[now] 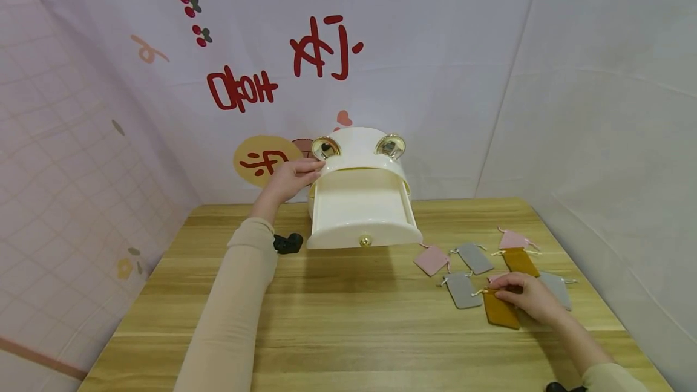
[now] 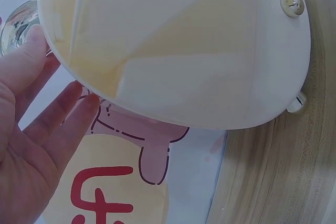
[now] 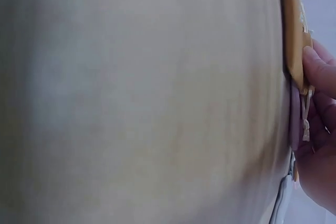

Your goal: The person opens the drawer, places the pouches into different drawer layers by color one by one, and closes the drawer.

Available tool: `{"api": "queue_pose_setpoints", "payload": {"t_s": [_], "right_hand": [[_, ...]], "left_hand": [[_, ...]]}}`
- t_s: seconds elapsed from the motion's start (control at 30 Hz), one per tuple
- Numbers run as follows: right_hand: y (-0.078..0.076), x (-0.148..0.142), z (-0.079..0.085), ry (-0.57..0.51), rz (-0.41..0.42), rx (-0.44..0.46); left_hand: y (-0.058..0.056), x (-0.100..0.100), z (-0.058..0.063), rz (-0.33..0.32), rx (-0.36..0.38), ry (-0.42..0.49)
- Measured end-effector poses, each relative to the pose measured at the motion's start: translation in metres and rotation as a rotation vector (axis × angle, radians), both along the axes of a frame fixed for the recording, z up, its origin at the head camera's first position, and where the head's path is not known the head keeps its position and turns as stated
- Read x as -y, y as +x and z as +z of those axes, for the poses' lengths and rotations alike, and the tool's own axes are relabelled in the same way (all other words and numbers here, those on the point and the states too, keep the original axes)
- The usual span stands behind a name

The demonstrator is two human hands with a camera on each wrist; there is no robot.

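A white frog-shaped drawer box point(image 1: 356, 144) with gold-rimmed eyes stands at the back of the table. Its drawer point(image 1: 362, 201), with a round gold knob, is pulled out. My left hand point(image 1: 294, 177) rests against the box's left side, fingers fairly straight; in the left wrist view the thumb point(image 2: 34, 45) lies at the shiny eye point(image 2: 18, 24). At the right, my right hand point(image 1: 528, 298) pinches the top of a mustard drawstring pouch point(image 1: 502, 312) near its cord. A pink pouch point(image 1: 497, 277) is partly hidden by this hand.
Around the right hand lie grey pouches point(image 1: 463, 290), a pink pouch point(image 1: 432, 260) and another mustard pouch point(image 1: 520, 260). A black object point(image 1: 288, 243) sits left of the box. White printed cloth point(image 1: 425, 77) hangs behind the table point(image 1: 348, 331).
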State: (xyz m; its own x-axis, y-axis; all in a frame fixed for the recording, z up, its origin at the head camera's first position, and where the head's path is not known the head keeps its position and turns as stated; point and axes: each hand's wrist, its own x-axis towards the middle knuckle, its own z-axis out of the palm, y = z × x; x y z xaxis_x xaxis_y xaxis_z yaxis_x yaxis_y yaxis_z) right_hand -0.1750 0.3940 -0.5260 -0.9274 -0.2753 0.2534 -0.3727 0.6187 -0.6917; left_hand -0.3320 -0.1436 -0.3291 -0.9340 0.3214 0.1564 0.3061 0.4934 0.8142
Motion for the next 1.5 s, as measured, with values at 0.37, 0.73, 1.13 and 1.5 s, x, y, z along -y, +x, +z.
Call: {"api": "queue_pose_setpoints", "payload": {"t_s": [0.37,0.73,1.13,1.5], "right_hand": [[-0.002,0.0,0.027,0.046,-0.107,0.022],[-0.014,0.017,0.063,-0.059,-0.03,-0.01],[-0.029,0.049,0.096,-0.015,-0.074,0.033],[-0.049,0.091,0.146,-0.114,0.022,0.018]], "left_hand": [[-0.002,0.001,-0.003,-0.015,0.012,0.034],[-0.003,0.001,-0.003,-0.019,0.007,0.022],[-0.004,0.002,-0.004,-0.018,0.005,0.026],[-0.003,-0.001,-0.003,-0.001,0.003,0.01]]}}
